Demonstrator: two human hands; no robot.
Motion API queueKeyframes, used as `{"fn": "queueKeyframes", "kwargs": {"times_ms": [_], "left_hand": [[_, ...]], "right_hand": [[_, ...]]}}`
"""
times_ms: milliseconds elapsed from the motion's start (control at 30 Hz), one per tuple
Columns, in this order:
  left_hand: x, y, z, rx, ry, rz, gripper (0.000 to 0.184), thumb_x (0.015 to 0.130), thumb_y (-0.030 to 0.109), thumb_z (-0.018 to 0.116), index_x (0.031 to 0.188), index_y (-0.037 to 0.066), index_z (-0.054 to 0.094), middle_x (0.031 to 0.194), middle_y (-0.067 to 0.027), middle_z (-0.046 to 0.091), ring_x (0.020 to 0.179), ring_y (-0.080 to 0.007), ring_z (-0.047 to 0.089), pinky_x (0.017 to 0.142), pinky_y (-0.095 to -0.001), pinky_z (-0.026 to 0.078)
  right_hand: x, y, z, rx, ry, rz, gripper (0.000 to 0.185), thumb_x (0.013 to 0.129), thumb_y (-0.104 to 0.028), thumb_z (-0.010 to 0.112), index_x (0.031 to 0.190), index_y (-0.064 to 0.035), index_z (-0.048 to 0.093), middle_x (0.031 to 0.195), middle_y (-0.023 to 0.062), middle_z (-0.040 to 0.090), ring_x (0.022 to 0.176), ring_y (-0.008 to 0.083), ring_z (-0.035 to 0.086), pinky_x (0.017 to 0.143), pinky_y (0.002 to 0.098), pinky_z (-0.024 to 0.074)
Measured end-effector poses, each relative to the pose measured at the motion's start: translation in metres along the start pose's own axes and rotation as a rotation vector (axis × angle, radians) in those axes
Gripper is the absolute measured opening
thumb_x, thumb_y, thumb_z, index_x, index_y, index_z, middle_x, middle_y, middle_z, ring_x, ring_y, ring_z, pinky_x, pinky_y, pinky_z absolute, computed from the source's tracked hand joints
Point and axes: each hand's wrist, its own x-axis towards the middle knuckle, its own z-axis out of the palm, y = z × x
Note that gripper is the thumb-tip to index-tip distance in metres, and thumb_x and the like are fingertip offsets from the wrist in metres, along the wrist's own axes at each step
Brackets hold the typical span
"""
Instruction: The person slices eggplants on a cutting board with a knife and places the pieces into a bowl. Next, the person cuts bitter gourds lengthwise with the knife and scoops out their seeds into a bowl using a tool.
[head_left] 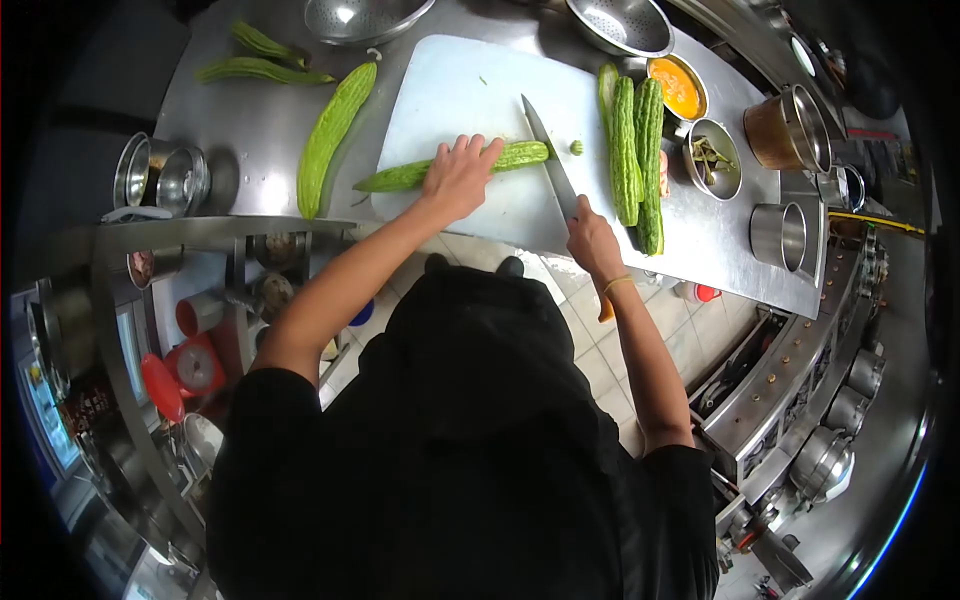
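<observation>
On the white cutting board (455,90) lies a long green ridged gourd (520,155), its thin end toward the left. My left hand (460,180) presses down over its middle, fingers draped across it and holding it against the board. My right hand (592,240) grips a large kitchen knife (548,145) with its tip pointing away from me. The blade stands right at the gourd's blunt right end. Just right of the blade is a small cut-off end piece (576,147). Several whole gourds (625,150) lie side by side along the board's right edge.
Left of the board lie another gourd (336,140) and thinner green ones (260,68). Colanders (622,25) stand at the back. To the right are a bowl of orange liquid (675,88), a bowl of trimmings (713,160) and metal pots (778,237) near the steel table's edge.
</observation>
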Motion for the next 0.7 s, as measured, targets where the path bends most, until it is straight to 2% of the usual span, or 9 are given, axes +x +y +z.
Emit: {"fn": "queueKeyframes", "kwargs": {"times_ms": [133,200,300,333,400,500,600,633,700], "left_hand": [[0.027,-0.013,-0.044,-0.441,-0.032,-0.159,0.04,0.083,0.012,0.065,0.121,0.006,0.054,0.11,-0.0131,0.061,0.104,-0.0279,0.058,0.089,-0.0423,0.045],[0.034,-0.016,-0.105,-1.569,0.142,-0.316,0.036,0.085,0.008,0.064,0.12,0.004,0.055,0.113,-0.0127,0.064,0.107,-0.0248,0.06,0.094,-0.0385,0.046],[0.017,-0.034,-0.06,-1.667,0.272,-0.251,0.032,0.091,0.004,0.056,0.122,0.002,0.048,0.119,-0.0156,0.061,0.116,-0.0243,0.056,0.098,-0.0415,0.043],[0.004,-0.032,-0.027,-1.679,0.36,-0.433,0.028,0.089,0.001,0.059,0.117,0.004,0.058,0.12,-0.009,0.063,0.113,-0.0212,0.058,0.096,-0.0364,0.043],[-0.016,-0.025,0.017,-1.823,0.522,-0.85,0.027,0.09,0.003,0.059,0.117,0.005,0.058,0.121,-0.0073,0.062,0.115,-0.0198,0.056,0.097,-0.039,0.041],[-0.036,-0.011,0.03,-1.751,0.551,-0.648,0.029,0.092,0.006,0.06,0.12,0.006,0.057,0.123,-0.0059,0.06,0.116,-0.0194,0.054,0.099,-0.0413,0.038],[-0.04,-0.008,0.034,-1.725,0.561,-0.729,0.029,0.092,0.007,0.059,0.121,0.004,0.056,0.121,-0.0079,0.061,0.112,-0.0183,0.056,0.094,-0.0405,0.043],[-0.041,-0.011,0.035,-1.719,0.56,-0.73,0.029,0.092,0.007,0.059,0.121,0.004,0.056,0.121,-0.0079,0.061,0.112,-0.0183,0.056,0.094,-0.0405,0.043],[-0.047,-0.01,0.04,-1.781,0.564,-0.732,0.03,0.092,0.008,0.061,0.12,0.001,0.055,0.119,-0.0107,0.061,0.109,-0.0184,0.058,0.088,-0.041,0.048]], "right_hand": [[0.016,0.027,-0.01,0.244,-0.114,0.114,0.028,0.084,-0.007,0.052,0.109,0.0011,0.044,0.073,0.0291,0.062,0.069,0.0458,0.062,0.062,0.0531,0.0502],[-0.002,0.037,-0.022,0.495,-0.006,0.248,0.02,0.086,-0.007,0.05,0.101,0.0051,0.045,0.057,0.0205,0.058,0.045,0.0285,0.06,0.042,0.0375,0.0457],[-0.017,0.043,-0.032,0.337,0.086,0.179,0.025,0.087,-0.007,0.051,0.108,0.0045,0.046,0.067,0.0272,0.06,0.062,0.0423,0.061,0.057,0.049,0.048],[-0.024,0.045,-0.033,0.192,0.188,0.106,0.03,0.086,-0.006,0.051,0.114,0.0039,0.045,0.072,0.0303,0.06,0.071,0.0484,0.06,0.065,0.0551,0.0477],[-0.036,0.028,-0.042,0.151,0.199,0.1,0.029,0.088,-0.007,0.051,0.114,0.0022,0.043,0.072,0.0296,0.061,0.068,0.048,0.06,0.063,0.0561,0.0469],[-0.051,0.006,-0.048,0.035,-0.051,0.177,0.029,0.091,-0.015,0.052,0.114,-0.0004,0.04,0.074,0.0294,0.062,0.072,0.0493,0.06,0.064,0.058,0.0461],[-0.051,-0.001,-0.033,0.014,-0.134,0.114,0.022,0.09,-0.011,0.05,0.106,-0.0008,0.04,0.072,0.0299,0.061,0.07,0.0487,0.061,0.063,0.0577,0.0464],[-0.043,0.002,-0.018,0.06,-0.109,0.047,0.036,0.078,-0.002,0.052,0.111,0.0024,0.041,0.073,0.0283,0.062,0.07,0.046,0.063,0.066,0.0545,0.0506],[-0.026,0.003,-0.001,0.044,-0.098,0.049,0.034,0.081,-0.007,0.052,0.112,0.0033,0.043,0.076,0.0283,0.063,0.073,0.0444,0.064,0.067,0.052,0.0514]]}}
